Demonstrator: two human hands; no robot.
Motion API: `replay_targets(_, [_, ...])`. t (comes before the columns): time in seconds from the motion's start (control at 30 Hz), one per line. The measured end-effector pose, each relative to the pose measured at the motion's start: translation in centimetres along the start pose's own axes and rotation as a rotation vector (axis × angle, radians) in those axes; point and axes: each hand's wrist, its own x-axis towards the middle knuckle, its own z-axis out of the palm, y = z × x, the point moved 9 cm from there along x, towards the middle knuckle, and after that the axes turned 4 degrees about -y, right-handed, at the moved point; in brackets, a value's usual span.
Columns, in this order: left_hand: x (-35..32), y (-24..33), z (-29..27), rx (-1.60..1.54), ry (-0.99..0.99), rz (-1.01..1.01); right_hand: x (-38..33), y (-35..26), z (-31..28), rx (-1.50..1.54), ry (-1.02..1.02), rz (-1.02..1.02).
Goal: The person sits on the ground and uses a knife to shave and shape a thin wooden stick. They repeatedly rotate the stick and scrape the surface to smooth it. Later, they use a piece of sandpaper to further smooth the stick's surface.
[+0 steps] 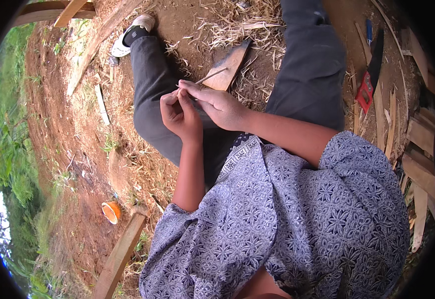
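Stick [212, 75], thin and pale, slants up and to the right from the place where your two hands meet, its far end standing out over the wood of the board [231, 61]. Your left hand [181, 113] is curled, fingers folded in and thumb raised against the tips of your other hand. Your right hand [217, 104] reaches across with its fingers nearly straight and close together, the stick coming out beside them. You have it between both hands, but I cannot tell which one grips it. The board, dark along one edge, lies on the ground between your legs [304, 70], with shavings [249, 31] scattered about it. Off to your right lie a red-handled saw [366, 92] and, just beside its blade, a blue tool [369, 31]. To your left, an orange bowl [111, 213] sits tipped on the soil near a beam [120, 254].
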Motion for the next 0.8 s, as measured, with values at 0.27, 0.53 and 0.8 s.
replay_targets(0.27, [0.0,-0.4,0.0,-0.082,0.037,-0.004,-0.8,3.3,-0.4,-0.003,-0.105,0.092])
replay_targets(0.53, [0.5,0.5,0.7,-0.069,-0.001,-0.007,-0.9,6.0,-3.5,-0.219,-0.067,0.294])
replay_targets(0.8, [0.8,0.3,-0.1,-0.011,-0.001,-0.022,-1.0,7.6,-3.9,-0.195,-0.03,0.28])
